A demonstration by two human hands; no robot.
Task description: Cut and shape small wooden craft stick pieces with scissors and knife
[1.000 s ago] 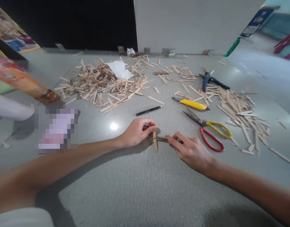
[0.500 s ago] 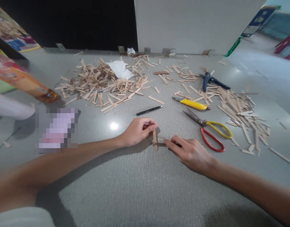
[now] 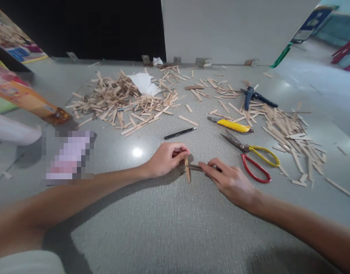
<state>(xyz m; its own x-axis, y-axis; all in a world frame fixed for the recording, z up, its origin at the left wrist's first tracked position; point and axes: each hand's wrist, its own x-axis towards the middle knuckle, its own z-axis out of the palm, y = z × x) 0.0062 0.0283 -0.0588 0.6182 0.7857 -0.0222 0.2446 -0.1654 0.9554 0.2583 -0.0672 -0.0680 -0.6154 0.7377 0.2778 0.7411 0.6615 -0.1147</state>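
My left hand (image 3: 167,158) pinches the top of a short wooden stick (image 3: 187,171) and holds it flat on the grey table (image 3: 163,228). My right hand (image 3: 230,182) grips a thin dark tool (image 3: 195,167) whose tip lies across the stick's middle; what kind of tool it is I cannot tell. Both forearms rest low over the table.
Red-and-yellow scissors (image 3: 253,158), a yellow utility knife (image 3: 230,125), a black pen (image 3: 180,133) and blue pliers (image 3: 253,97) lie beyond my hands. Piles of wooden sticks (image 3: 120,102) spread left and right (image 3: 289,133). An orange bottle (image 3: 29,101) lies far left.
The tool in my right hand slid down the stick toward me half a second ago, then moved back up to its middle. My left hand stayed put.
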